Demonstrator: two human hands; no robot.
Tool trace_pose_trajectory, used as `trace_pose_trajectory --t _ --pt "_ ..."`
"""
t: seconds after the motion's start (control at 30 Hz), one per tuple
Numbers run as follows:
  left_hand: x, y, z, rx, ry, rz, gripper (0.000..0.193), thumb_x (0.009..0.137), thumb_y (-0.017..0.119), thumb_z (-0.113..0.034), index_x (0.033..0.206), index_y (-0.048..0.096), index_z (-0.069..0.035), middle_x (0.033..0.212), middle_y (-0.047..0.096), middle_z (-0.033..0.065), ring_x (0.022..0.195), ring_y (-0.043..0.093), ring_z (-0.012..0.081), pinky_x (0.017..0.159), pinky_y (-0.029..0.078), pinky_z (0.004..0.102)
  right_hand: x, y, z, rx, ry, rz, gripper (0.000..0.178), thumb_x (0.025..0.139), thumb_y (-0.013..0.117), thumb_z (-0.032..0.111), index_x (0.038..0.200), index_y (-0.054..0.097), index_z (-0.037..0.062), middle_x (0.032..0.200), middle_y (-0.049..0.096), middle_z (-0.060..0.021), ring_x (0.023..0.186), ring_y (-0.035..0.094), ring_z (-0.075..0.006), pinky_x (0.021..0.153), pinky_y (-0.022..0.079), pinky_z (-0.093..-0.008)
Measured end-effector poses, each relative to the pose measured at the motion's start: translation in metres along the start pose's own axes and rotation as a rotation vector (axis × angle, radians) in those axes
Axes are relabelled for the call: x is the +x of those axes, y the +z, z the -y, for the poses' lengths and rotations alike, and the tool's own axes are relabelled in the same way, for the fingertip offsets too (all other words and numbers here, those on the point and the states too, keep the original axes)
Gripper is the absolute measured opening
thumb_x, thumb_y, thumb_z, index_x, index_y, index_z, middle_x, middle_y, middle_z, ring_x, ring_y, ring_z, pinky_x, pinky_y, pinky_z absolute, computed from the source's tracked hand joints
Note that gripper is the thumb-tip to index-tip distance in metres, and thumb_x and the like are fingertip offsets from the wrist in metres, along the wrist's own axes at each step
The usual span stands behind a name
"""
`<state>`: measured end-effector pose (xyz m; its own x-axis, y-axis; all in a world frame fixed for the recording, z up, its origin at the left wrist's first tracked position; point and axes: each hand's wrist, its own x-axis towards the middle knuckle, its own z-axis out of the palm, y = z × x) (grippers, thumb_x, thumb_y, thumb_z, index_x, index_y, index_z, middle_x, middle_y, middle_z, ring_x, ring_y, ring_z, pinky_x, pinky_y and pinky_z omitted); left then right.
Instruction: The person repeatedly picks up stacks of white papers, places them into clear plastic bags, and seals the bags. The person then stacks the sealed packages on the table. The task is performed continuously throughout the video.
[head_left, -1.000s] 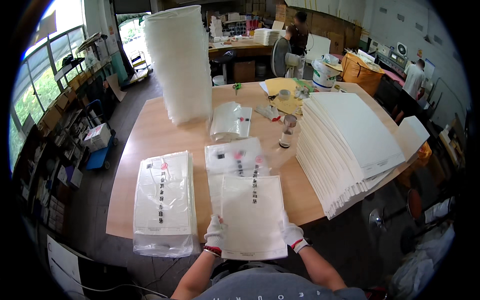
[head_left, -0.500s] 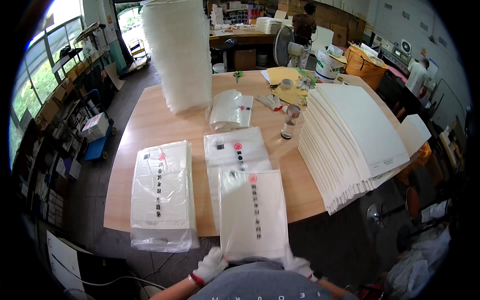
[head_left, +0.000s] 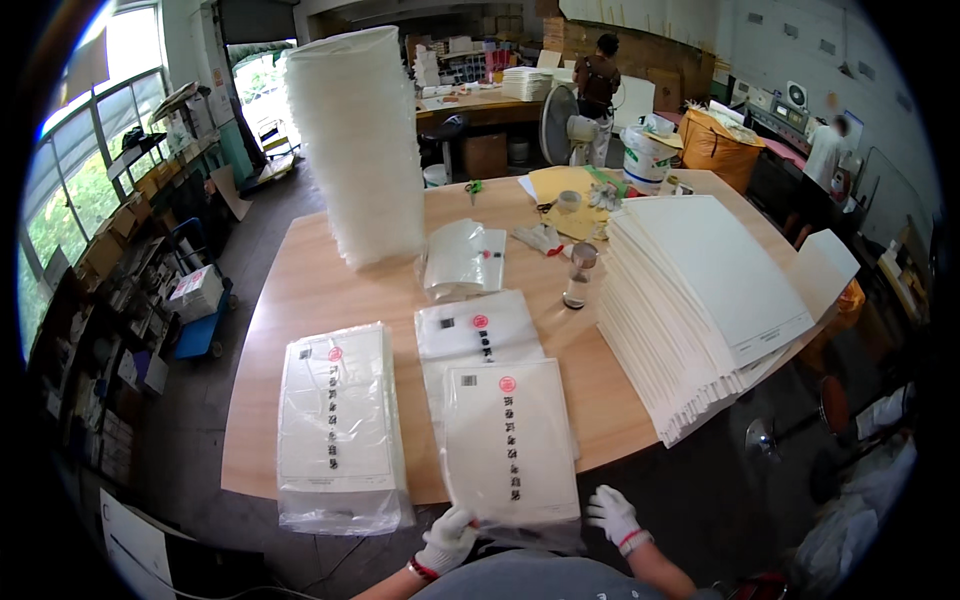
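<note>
A clear plastic bag with white printed paper (head_left: 512,440) inside lies at the table's near edge, its loose mouth hanging toward me. My left hand (head_left: 446,543), in a white glove, is closed on the bag's lower left corner. My right hand (head_left: 614,516), also gloved, hangs off the bag's lower right corner, touching nothing, with its fingers apart. Beneath the filled bag are flat plastic bags (head_left: 476,322) with a red round mark and black print. To the left lies a pile of filled plastic bags (head_left: 337,415), their clear ends overhanging the edge.
A tall stack of white sheets (head_left: 360,150) rises at the far left; a fanned paper stack (head_left: 700,270) fills the right. Between them are a jar (head_left: 578,278), a glove (head_left: 540,238), green scissors (head_left: 473,190) and a small bag pile (head_left: 465,258). Two people stand farther back.
My right hand has come off the bag and moved right, its fingers opening. My left hand has moved slightly right and keeps hold of the bag. The view has tilted up a little.
</note>
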<state>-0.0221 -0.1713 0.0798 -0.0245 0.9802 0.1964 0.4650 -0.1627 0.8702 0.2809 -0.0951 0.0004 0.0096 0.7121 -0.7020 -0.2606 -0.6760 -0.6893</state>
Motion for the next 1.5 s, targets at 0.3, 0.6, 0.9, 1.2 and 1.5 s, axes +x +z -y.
trace_pose_trajectory --t 0.3,0.6,0.9,1.2,1.5 --pt "-0.02 -0.108 -0.024 -0.343 0.156 -0.758 0.012 0.078 0.044 -0.007 0.066 0.045 -0.009 0.07 0.05 0.0043 0.063 0.05 0.0146 0.054 0.041 0.0284 -0.017 0.2 0.021 -0.546 -0.754 0.714 0.026 0.088 0.049 0.014 0.111 0.053 0.0036 0.092 0.06 -0.0051 0.076 0.058 -0.0139 0.066 0.048 -0.0255" --pt "-0.097 -0.206 0.184 -0.372 -0.529 -1.186 0.005 0.079 0.042 -0.009 0.082 0.046 -0.01 0.079 0.045 0.001 0.073 0.046 0.0125 0.064 0.042 0.027 -0.032 0.295 -0.083 -0.48 0.1 1.032 0.032 0.09 0.047 0.024 0.112 0.047 0.0012 0.075 0.056 -0.005 0.064 0.056 -0.0139 0.057 0.047 -0.027" --pt "-0.039 -0.045 0.043 0.233 -0.482 0.31 0.025 0.078 0.056 -0.015 0.103 0.055 -0.009 0.091 0.06 0.0177 0.085 0.059 0.0331 0.073 0.047 0.0404 0.009 0.174 -0.043 -0.484 0.019 0.862 0.032 0.092 0.047 0.028 0.115 0.048 0.0057 0.088 0.059 -0.0055 0.071 0.056 -0.0103 0.063 0.048 -0.0236" --pt "0.132 0.086 0.081 0.629 0.061 0.041 0.017 0.076 0.058 -0.025 0.083 0.061 -0.01 0.082 0.06 0.0091 0.094 0.051 0.0304 0.08 0.041 0.0404 -0.009 0.058 0.004 -0.396 -0.049 0.234 0.033 0.09 0.05 0.031 0.11 0.051 0.0048 0.088 0.059 -0.0071 0.069 0.058 -0.0115 0.062 0.05 -0.0258" --pt "0.165 0.05 0.083 0.314 -0.023 0.278 0.014 0.08 0.051 -0.017 0.088 0.058 -0.008 0.076 0.06 0.0137 0.069 0.059 0.0249 0.065 0.047 0.0358 0.003 0.146 0.046 -0.164 -0.193 0.304 0.03 0.084 0.061 0.03 0.101 0.058 0.0059 0.081 0.058 -0.0007 0.062 0.053 -0.0107 0.05 0.041 -0.0241"
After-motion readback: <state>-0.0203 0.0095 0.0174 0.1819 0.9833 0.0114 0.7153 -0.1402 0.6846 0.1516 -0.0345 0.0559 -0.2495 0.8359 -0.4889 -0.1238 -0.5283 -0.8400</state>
